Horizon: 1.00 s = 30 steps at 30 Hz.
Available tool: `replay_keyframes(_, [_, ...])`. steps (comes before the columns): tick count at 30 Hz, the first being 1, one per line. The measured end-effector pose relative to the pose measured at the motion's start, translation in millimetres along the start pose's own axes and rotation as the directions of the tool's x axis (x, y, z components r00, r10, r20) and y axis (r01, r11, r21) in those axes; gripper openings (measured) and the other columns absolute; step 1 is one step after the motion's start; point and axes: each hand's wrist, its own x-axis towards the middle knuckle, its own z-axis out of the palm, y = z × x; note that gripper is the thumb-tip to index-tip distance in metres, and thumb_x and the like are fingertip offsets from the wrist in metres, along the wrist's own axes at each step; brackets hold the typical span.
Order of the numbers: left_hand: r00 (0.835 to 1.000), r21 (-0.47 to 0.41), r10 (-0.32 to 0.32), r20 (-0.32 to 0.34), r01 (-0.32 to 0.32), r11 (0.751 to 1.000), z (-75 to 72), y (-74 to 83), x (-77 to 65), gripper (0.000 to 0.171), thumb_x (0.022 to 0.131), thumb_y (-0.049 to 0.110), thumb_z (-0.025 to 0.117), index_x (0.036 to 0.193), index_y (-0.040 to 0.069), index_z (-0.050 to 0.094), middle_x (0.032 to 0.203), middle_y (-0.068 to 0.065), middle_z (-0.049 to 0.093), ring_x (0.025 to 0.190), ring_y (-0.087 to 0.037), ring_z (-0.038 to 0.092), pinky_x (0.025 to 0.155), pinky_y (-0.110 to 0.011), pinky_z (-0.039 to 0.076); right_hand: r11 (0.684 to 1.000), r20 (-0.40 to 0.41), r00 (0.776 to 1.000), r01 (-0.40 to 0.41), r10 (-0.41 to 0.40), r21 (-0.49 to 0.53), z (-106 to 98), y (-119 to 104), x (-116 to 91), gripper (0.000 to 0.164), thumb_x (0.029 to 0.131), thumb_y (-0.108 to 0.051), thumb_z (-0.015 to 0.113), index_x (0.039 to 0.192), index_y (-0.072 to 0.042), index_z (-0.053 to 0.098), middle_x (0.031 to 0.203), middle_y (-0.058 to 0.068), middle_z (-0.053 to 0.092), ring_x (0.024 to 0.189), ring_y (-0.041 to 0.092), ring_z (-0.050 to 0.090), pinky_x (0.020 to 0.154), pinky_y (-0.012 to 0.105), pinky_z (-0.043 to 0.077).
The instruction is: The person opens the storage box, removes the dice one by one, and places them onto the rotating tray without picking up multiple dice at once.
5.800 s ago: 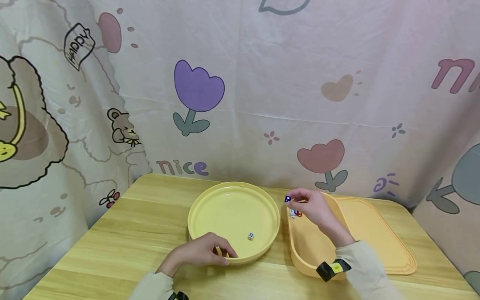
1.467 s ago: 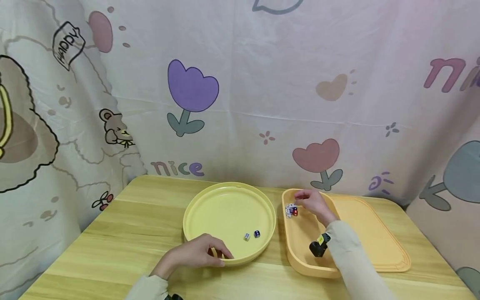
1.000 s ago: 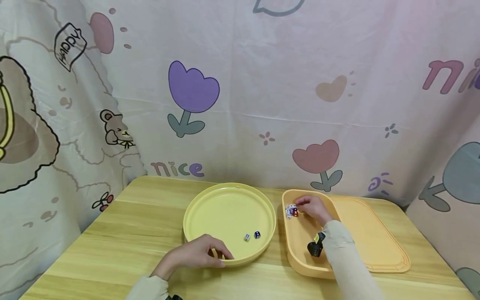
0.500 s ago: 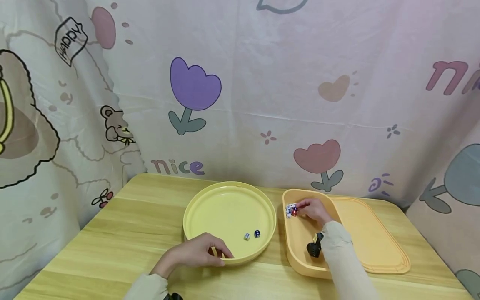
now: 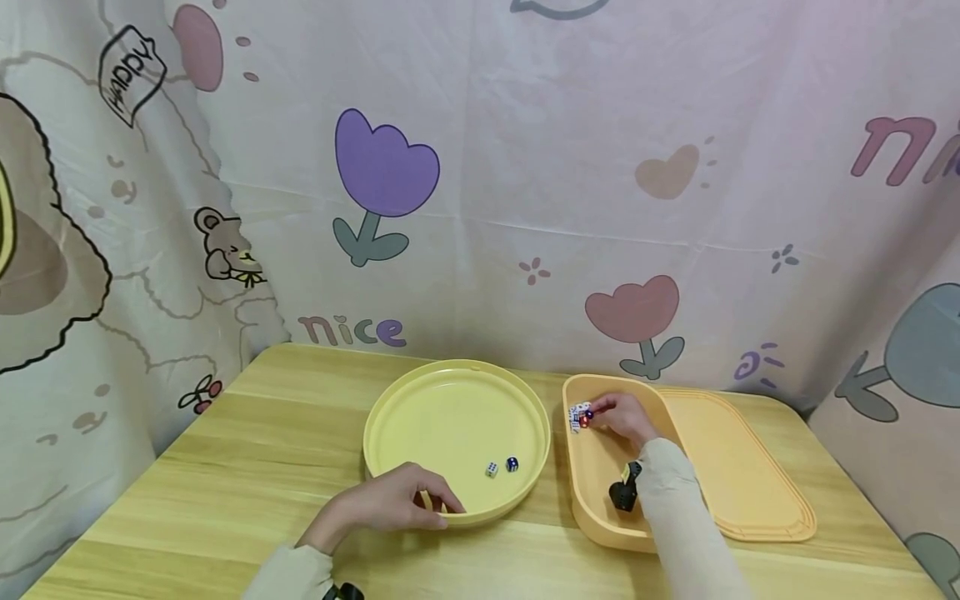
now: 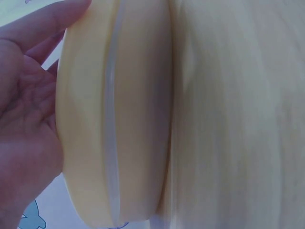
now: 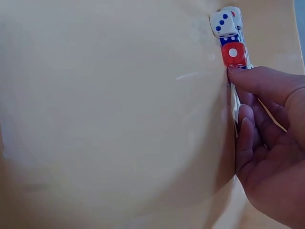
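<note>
My left hand [image 5: 393, 500] grips the near rim of a round yellow tray [image 5: 457, 417], fingers inside and thumb outside. In the left wrist view the hand holds the tray's side wall [image 6: 86, 114]. A white die [image 5: 491, 470] and a dark blue die [image 5: 512, 464] lie in the tray. My right hand [image 5: 625, 417] reaches into an orange box [image 5: 600, 475], its fingertips touching clustered dice in the far left corner. The right wrist view shows a red die [image 7: 233, 54] against the thumb tip and a white die [image 7: 223, 24] beyond. Whether a die is pinched is hidden.
A flat orange lid [image 5: 750, 467] lies right of the box, partly behind it. The wooden table [image 5: 247, 450] carries everything. A patterned curtain [image 5: 480, 192] hangs behind and at the sides.
Since the earliest frame, a blue die has gone from the right fingers into the tray beside the white one. The right hand has returned to the box and lowered to the dice cluster, nudging it slightly leftward.
</note>
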Motion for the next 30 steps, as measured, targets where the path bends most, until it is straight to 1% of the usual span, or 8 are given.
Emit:
replay_keyframes(3, [1.000, 0.002, 0.007, 0.000, -0.007, 1.000, 0.3, -0.5, 0.6, 0.016, 0.089, 0.008, 0.068, 0.104, 0.007, 0.074, 0.091, 0.012, 0.066, 0.081, -0.001, 0.056, 0.072, -0.024, 0.051, 1.000, 0.019, 1.000, 0.000, 0.000, 0.004, -3, 1, -1, 0.016, 0.076, 0.008, 0.071, 0.091, 0.009, 0.067, 0.087, 0.010, 0.066, 0.079, 0.020, 0.054, 0.067, 0.026, 0.042])
replay_keyframes(7, [1.000, 0.005, 0.021, 0.007, -0.021, 1.000, 1.4, -0.5, 2.1, 0.016, 0.089, 0.008, 0.068, 0.104, 0.006, 0.073, 0.092, 0.011, 0.066, 0.082, -0.001, 0.056, 0.072, -0.024, 0.051, 1.000, 0.077, 0.997, 0.004, -0.005, 0.009, -10, 4, 0, 0.017, 0.077, 0.007, 0.071, 0.093, 0.009, 0.066, 0.087, 0.010, 0.064, 0.077, 0.018, 0.052, 0.066, 0.026, 0.043])
replay_keyframes(11, [1.000, -0.002, 0.022, 0.014, -0.022, 1.000, 2.9, 0.5, 3.8, 0.016, 0.089, 0.008, 0.068, 0.104, 0.005, 0.073, 0.092, 0.011, 0.066, 0.082, 0.000, 0.056, 0.073, -0.024, 0.051, 1.000, 0.158, 0.987, 0.024, -0.023, -0.004, -19, 5, -1, 0.020, 0.078, 0.004, 0.072, 0.096, 0.010, 0.066, 0.087, 0.007, 0.065, 0.075, 0.015, 0.052, 0.066, 0.027, 0.045])
replay_keyframes(14, [1.000, -0.002, 0.018, 0.013, -0.018, 1.000, 3.4, 1.6, 4.5, 0.016, 0.089, 0.008, 0.068, 0.104, 0.006, 0.073, 0.092, 0.012, 0.066, 0.082, 0.000, 0.056, 0.073, -0.024, 0.051, 0.999, 0.215, 0.976, 0.041, -0.045, 0.025, -25, 4, -3, 0.023, 0.080, 0.002, 0.070, 0.099, 0.012, 0.065, 0.089, 0.007, 0.066, 0.076, 0.014, 0.054, 0.068, 0.028, 0.046])
replay_keyframes(17, [1.000, -0.001, 0.016, 0.010, -0.016, 1.000, 3.5, 2.8, 4.8, 0.016, 0.089, 0.008, 0.068, 0.104, 0.006, 0.073, 0.092, 0.012, 0.066, 0.082, -0.001, 0.056, 0.072, -0.024, 0.051, 0.996, 0.243, 0.967, 0.056, -0.072, 0.073, -30, 1, -5, 0.023, 0.081, 0.003, 0.067, 0.101, 0.013, 0.062, 0.091, 0.008, 0.065, 0.077, 0.014, 0.055, 0.071, 0.030, 0.048])
replay_keyframes(23, [1.000, 0.003, 0.008, 0.004, -0.008, 1.000, 1.5, 3.0, 3.9, 0.016, 0.089, 0.006, 0.068, 0.103, 0.006, 0.074, 0.092, 0.012, 0.066, 0.081, -0.001, 0.056, 0.073, -0.024, 0.051, 0.987, 0.201, 0.967, 0.147, -0.157, 0.066, -34, -15, -7, 0.018, 0.084, 0.001, 0.067, 0.099, 0.009, 0.064, 0.090, 0.006, 0.064, 0.081, 0.015, 0.056, 0.079, 0.036, 0.048])
replay_keyframes(26, [1.000, 0.003, 0.005, 0.003, -0.005, 1.000, -0.4, 1.8, 3.3, 0.016, 0.089, 0.007, 0.068, 0.103, 0.006, 0.074, 0.092, 0.012, 0.066, 0.081, -0.001, 0.056, 0.073, -0.024, 0.051, 0.983, 0.176, 0.967, 0.176, -0.183, 0.053, -35, -26, -10, 0.018, 0.085, -0.001, 0.068, 0.100, 0.008, 0.064, 0.090, 0.007, 0.064, 0.083, 0.016, 0.057, 0.082, 0.037, 0.048])
replay_keyframes(30, [1.000, 0.004, -0.004, 0.003, 0.004, 1.000, -1.4, 0.7, 2.6, 0.016, 0.089, 0.008, 0.068, 0.104, 0.007, 0.074, 0.092, 0.012, 0.066, 0.081, -0.001, 0.056, 0.072, -0.024, 0.051, 0.981, 0.148, 0.970, 0.187, -0.192, 0.043, -34, -41, -15, 0.019, 0.086, -0.003, 0.068, 0.102, 0.007, 0.064, 0.092, 0.006, 0.065, 0.085, 0.014, 0.058, 0.081, 0.032, 0.047])
